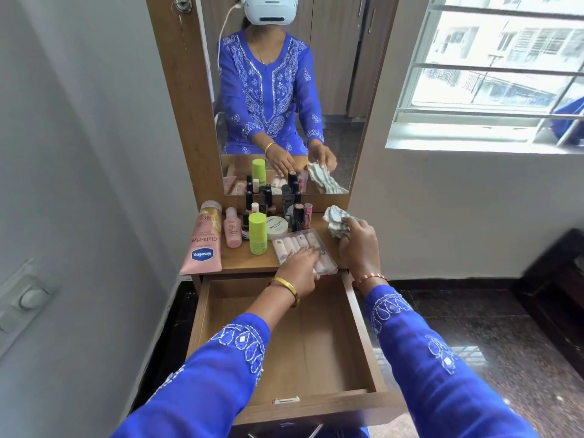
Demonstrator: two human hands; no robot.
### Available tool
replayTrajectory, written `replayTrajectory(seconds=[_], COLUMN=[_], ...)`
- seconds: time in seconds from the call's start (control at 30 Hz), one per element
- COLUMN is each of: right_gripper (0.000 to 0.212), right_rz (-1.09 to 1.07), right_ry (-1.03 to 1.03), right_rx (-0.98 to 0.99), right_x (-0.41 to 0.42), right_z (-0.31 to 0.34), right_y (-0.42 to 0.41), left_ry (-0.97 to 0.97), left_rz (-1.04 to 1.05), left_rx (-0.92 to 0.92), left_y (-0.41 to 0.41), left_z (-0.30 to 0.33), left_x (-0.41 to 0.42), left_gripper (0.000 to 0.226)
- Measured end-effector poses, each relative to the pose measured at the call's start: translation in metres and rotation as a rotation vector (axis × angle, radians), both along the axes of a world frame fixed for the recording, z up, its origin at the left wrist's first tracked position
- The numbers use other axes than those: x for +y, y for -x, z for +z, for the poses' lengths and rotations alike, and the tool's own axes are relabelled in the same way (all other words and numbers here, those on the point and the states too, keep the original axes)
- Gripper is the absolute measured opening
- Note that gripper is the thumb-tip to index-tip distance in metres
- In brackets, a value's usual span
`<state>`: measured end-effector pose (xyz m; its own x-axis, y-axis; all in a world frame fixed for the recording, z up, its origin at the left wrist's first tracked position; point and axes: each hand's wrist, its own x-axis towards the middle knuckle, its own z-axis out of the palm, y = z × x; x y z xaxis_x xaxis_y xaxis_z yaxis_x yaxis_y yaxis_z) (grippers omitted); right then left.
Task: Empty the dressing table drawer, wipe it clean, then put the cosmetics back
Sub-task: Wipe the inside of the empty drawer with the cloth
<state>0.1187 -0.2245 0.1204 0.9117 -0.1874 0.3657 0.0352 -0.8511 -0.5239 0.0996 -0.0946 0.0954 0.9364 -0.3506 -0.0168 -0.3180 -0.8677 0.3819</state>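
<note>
Head view: my left hand point(300, 268) lies flat-fingered on the clear lipstick case point(305, 251), my right hand point(357, 245) bunches the cloth point(336, 221). The empty drawer point(284, 343) gapes beneath my wrists. Dragging the overhanging case one-handed could tip it.

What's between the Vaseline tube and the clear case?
In the head view, a pink bottle, a dropper and a green bottle stand between the Vaseline tube and clear case.

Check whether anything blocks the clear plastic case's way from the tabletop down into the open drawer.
Nothing visible does. The clear plastic case of tubes lies at the tabletop's front edge under the left hand, directly above the empty wooden drawer.
</note>
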Motion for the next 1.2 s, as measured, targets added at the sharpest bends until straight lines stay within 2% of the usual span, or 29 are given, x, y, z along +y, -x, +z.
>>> replayTrajectory(seconds=[0.2,0.3,0.37,0.43,0.47,0.53,0.57,0.67,0.73,0.8,0.83,0.87,0.97,1.03,1.13,1.2], right_gripper=[0.041,0.039,0.037,0.036,0.036,0.036,0.036,0.041,0.044,0.044,0.042,0.04,0.042,0.041,0.045,0.042], right_rz=[0.005,0.012,0.033,0.063,0.083,0.124,0.141,0.188,0.233,0.308,0.346,0.375,0.36,0.346,0.32,0.312], right_ry=[-0.011,-0.072,-0.119,-0.152,-0.161,-0.152,-0.137,-0.064,-0.006,0.008,-0.039,-0.137,-0.602,-0.817,-0.947,-1.007], right_rx=[-0.101,-0.248,-0.342,-0.416,-0.445,-0.482,-0.484,-0.458,-0.43,-0.386,-0.342,-0.286,-0.129,-0.044,0.05,0.066], right_x=[0.002,0.009,0.017,0.026,0.031,0.04,0.045,0.053,0.055,0.056,0.057,0.058,0.063,0.068,0.075,0.078], right_z=[0.006,0.01,0.012,0.011,0.009,0.005,0.002,-0.007,-0.012,-0.014,-0.015,-0.015,-0.01,-0.005,-0.001,-0.001], right_y=[0.006,0.014,0.022,0.032,0.038,0.052,0.059,0.077,0.086,0.093,0.096,0.098,0.101,0.101,0.1,0.102], left_ry=[0.077,0.278,0.439,0.678,0.859,1.242,1.373,1.551,1.577,1.526,1.5,1.481,1.403,1.331,1.294,1.301], left_rz=[0.0,0.039,0.099,0.21,0.288,0.442,0.488,0.458,0.425,0.446,0.478,0.504,0.465,0.356,0.225,0.23], left_rx=[-0.042,-0.132,-0.115,-0.021,0.055,0.274,0.373,0.534,0.534,0.474,0.439,0.407,0.325,0.296,0.315,0.339], left_y=[0.003,0.007,0.01,0.014,0.017,0.022,0.024,0.027,0.031,0.035,0.037,0.039,0.046,0.056,0.068,0.074], left_z=[0.001,0.003,0.008,0.014,0.018,0.028,0.03,0.03,0.029,0.029,0.028,0.027,0.022,0.022,0.022,0.023], left_x=[0.002,0.005,0.005,0.005,0.004,0.004,0.005,0.017,0.026,0.032,0.034,0.036,0.042,0.045,0.049,0.054], left_gripper=[0.052,0.041,0.033,0.026,0.024,0.025,0.031,0.054,0.049,0.024,0.013,0.012,0.022,0.031,0.044,0.044])
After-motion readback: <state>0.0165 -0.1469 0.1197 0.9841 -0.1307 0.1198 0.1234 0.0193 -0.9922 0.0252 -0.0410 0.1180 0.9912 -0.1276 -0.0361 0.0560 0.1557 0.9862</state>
